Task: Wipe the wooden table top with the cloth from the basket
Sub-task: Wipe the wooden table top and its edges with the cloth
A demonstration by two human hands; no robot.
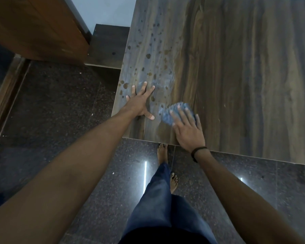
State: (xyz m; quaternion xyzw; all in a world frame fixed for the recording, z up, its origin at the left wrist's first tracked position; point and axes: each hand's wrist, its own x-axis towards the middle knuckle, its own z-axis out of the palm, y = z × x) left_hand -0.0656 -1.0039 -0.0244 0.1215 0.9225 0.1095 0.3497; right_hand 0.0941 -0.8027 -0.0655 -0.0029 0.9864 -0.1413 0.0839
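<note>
The wooden table top fills the upper right of the head view. A blue textured cloth lies flat near its front left corner. My right hand presses on the cloth with straight, spread fingers. My left hand rests flat on the bare wood just left of the cloth, fingers spread. Dark drops and wet spots dot the left strip of the table beyond my left hand. A pale wet smear lies just past my fingertips. No basket is in view.
A dark polished stone floor runs left of and in front of the table. A brown wooden door or cabinet stands at the upper left, with a dark low ledge beside the table's edge. My feet stand close to the front edge.
</note>
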